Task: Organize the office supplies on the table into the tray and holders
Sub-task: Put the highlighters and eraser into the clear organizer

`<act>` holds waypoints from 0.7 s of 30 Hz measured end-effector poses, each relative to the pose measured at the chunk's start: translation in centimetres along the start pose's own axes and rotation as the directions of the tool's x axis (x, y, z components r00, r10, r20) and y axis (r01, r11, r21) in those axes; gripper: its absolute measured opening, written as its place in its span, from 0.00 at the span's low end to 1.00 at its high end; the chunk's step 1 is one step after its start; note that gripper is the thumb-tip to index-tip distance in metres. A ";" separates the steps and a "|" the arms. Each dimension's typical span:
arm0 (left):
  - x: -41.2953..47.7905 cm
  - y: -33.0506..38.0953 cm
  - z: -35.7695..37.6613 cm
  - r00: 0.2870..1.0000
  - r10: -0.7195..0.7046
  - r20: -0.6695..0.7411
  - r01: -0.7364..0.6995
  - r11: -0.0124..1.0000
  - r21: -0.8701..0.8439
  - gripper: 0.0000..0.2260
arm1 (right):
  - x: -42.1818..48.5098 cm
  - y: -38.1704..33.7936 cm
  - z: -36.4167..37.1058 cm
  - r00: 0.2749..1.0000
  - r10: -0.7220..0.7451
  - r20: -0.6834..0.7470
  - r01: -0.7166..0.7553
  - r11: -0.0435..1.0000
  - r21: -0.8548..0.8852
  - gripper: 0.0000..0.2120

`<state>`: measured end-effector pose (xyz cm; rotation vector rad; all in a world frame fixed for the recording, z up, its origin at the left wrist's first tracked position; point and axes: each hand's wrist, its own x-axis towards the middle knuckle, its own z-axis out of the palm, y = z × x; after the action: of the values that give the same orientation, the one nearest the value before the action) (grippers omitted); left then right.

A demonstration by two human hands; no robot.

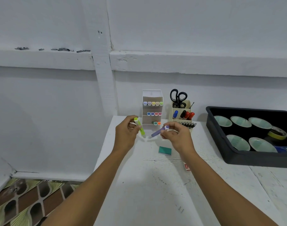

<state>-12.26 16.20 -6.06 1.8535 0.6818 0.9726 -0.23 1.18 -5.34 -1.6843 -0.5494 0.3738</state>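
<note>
Forearms stretch over the white worktop (155, 193). The nearest loose item is a small red-and-white box (186, 166), half hidden under the right arm. Just beyond it a teal block (165, 150), perhaps an eraser, lies flat and apart from both hands. Both seem left for a later turn.

Farther on, the left hand (125, 133) pinches a green highlighter (140, 128) near its cap, fingers (136, 127) curled round the barrel and the tail angled down toward the middle. The right hand (176, 136) grips a purple highlighter (157, 132) the same way, by its capped end, so the two tails nearly meet just above the worktop. Holding them at the cap probably lets each slide tail-first into a slot with its colour facing out.

Just behind stands the white tiered holder (152, 95), its rows showing coloured caps. The bottom row has the fewest, so that is likely where these two belong. Beside it on the right, a cream pen holder (171, 118) keeps scissors (178, 97) and markers (189, 115) upright. At the far right a black tray (219, 137) carries bowls (240, 121) and a tape roll (278, 133).
</note>
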 end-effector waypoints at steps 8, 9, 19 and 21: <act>0.7 0.8 0.9 0.923 0.385 -0.007 -0.378 0.909 0.177 0.08 | 1.0 -2.2 0.6 0.967 -0.247 -0.059 0.243 0.967 -0.079 0.10; 0.9 0.7 1.1 0.915 0.404 0.003 -0.398 0.898 0.190 0.08 | 1.3 -2.4 0.8 0.958 -0.282 -0.062 0.275 0.956 -0.101 0.09; 2.1 -0.7 3.4 0.926 0.303 0.225 -0.361 0.888 0.287 0.12 | 3.9 -0.4 3.0 0.901 -0.403 0.160 0.430 0.777 -0.460 0.13; 2.5 -1.5 3.9 0.948 0.207 0.240 -0.284 0.890 0.356 0.13 | 4.2 0.2 3.2 0.891 -0.418 0.174 0.441 0.711 -0.548 0.14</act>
<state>-7.75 16.96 -7.63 2.3994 0.5528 0.8369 1.57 6.08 -5.84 -2.0490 -1.1495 -0.1305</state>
